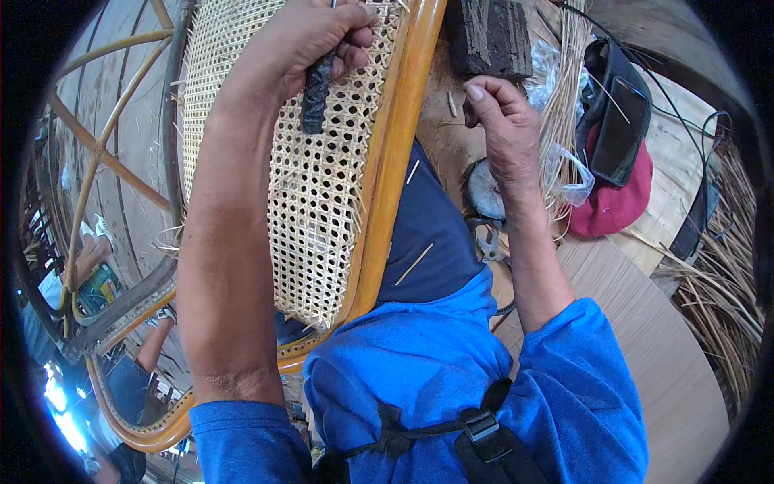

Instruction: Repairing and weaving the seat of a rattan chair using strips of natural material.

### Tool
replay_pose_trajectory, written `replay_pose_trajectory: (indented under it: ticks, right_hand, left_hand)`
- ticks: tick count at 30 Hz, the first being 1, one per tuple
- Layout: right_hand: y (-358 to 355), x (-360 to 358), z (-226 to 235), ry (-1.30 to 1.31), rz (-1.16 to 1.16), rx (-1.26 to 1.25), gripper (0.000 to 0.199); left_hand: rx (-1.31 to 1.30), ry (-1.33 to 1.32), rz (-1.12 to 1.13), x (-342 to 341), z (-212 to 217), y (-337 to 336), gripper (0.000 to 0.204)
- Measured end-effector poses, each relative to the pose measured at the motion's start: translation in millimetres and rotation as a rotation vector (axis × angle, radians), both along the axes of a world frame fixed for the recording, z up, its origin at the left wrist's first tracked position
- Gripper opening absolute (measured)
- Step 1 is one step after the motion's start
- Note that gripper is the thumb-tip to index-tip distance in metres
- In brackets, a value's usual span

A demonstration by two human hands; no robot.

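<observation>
My left hand (343, 36) is closed around a tool with a black, tape-wrapped handle (315, 95). A bit of its metal shows at the top, but its working end is hidden. The hand rests over a woven cane panel (318, 185), close to where it meets a glossy orange-brown wooden frame (395, 145). Loose cane ends stick out along that edge. To the right of the frame, my right hand (508, 125) is raised with thumb and fingers pinched together. What they hold, if anything, is hidden.
A dark block (490, 39), a bundle of cane strands (564, 97), a phone (621, 133) and a red cloth item (617, 198) lie at the right. Cane scraps lie on my dark trousers (427, 234). A bare rattan frame (101, 153) and other people are at the left.
</observation>
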State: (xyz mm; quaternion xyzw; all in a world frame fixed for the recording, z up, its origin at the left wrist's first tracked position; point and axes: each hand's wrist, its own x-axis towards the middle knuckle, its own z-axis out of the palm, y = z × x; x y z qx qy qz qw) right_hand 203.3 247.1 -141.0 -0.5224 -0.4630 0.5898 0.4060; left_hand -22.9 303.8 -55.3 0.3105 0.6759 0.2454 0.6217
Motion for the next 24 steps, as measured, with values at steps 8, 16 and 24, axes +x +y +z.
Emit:
replay_pose_trajectory:
  ticks: [8,16,24]
  right_hand:
    - [47.4,-24.1,26.3,-0.201,0.047,0.254,0.023]
    - [80.7,-58.8,49.0,-0.805,0.274,0.818,0.010]
    - [85.7,-64.2,43.5,-0.938,0.383,0.896,0.006]
  left_hand:
    - [-0.022,0.241,-0.131,13.2,3.5,13.7,0.028]
    - [0.361,-0.079,-0.265,-14.4,-19.8,0.3,0.029]
    - [0.241,0.086,-0.092,0.6,-9.8,-1.9,0.031]
